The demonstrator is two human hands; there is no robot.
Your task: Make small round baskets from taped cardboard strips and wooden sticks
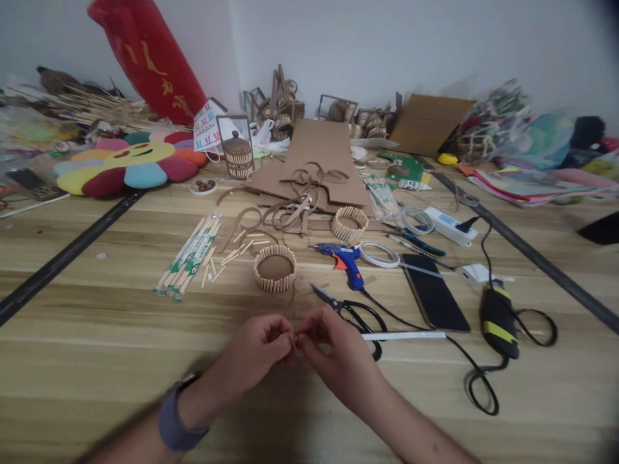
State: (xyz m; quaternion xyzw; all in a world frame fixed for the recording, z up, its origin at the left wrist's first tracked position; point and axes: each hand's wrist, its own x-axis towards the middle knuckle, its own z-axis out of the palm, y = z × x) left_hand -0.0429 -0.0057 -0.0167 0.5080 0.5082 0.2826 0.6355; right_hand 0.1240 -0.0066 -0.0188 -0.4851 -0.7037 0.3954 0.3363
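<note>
My left hand (264, 348) and my right hand (333, 348) meet at the front centre of the table, fingertips pinched together around something too small to make out. A thin brown strip (293, 295) rises from near the fingertips toward a round ring of short wooden sticks with a brown base (275, 267). Just behind my right hand lie black-handled scissors (358, 312), partly covered by it. A white strip (411, 336) extends to the right from beside that hand. Farther back is a second stick ring (349, 224).
A blue glue gun (344, 259), a phone (435, 291), tape rolls (380, 254) and a black-yellow device (500, 322) with cables lie to the right. Wrapped sticks (189, 259) lie left. Cardboard (316, 151), a flower cushion (135, 161) and piled craft materials stand at the back.
</note>
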